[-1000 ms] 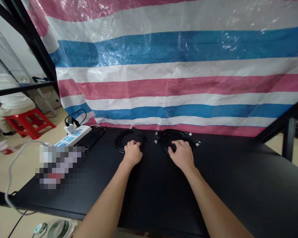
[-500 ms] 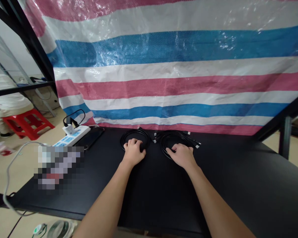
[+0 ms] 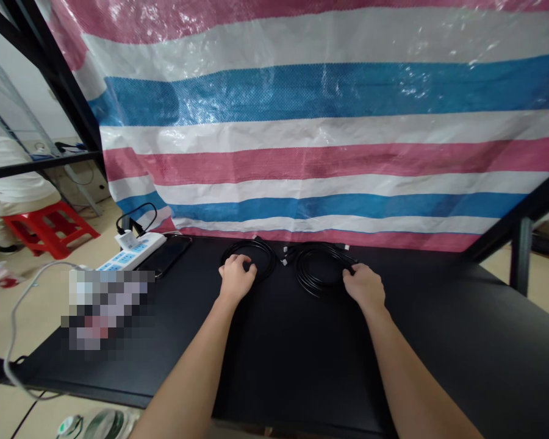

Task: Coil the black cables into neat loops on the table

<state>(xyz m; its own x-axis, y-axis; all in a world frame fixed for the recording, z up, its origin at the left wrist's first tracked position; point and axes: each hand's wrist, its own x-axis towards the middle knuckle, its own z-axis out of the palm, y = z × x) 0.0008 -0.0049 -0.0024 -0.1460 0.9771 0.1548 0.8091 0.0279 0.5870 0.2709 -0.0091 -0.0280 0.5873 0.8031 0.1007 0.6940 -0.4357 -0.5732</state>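
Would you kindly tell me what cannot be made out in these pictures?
In the head view:
black cable coil, partly under the left hand;
the other coil's plugs, too small to identify;
item left of the hands, pixelated;
round objects, cut off by the bottom edge.

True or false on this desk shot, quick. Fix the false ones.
1. The left hand rests on the left coil of black cable. True.
2. The right hand is on a white cable. False: it is at the edge of a second black coil.
3. The phone lies on top of the power strip. False: it lies beside the strip on the table.
4. A red stool stands on the floor at left. True.
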